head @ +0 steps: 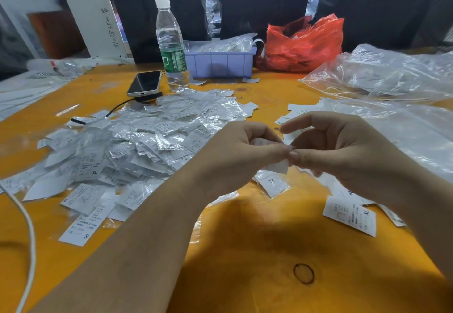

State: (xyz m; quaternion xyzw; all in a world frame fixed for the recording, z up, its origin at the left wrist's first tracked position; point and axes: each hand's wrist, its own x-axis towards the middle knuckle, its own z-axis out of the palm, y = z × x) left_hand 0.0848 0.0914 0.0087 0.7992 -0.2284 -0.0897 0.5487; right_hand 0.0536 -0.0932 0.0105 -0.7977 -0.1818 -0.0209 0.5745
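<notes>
Above the orange table [257, 239], my left hand [235, 151] and my right hand [343, 151] meet at the fingertips. Together they pinch a small white label [279, 167], whose lower corner sticks out below the fingers. Another bit of it shows inside my left palm. A large heap of white size labels in small clear bags [137, 141] lies to the left of my hands. An XL label in a clear bag [273, 184] lies right under them. More loose labels [349, 214] lie to the right.
At the back stand a water bottle [171, 43], a phone [145, 83] on a charger, a purple bin [220, 62] and a red plastic bag [306, 45]. Clear plastic bags [382, 75] cover the right side. A white cable [29, 239] runs along the left edge.
</notes>
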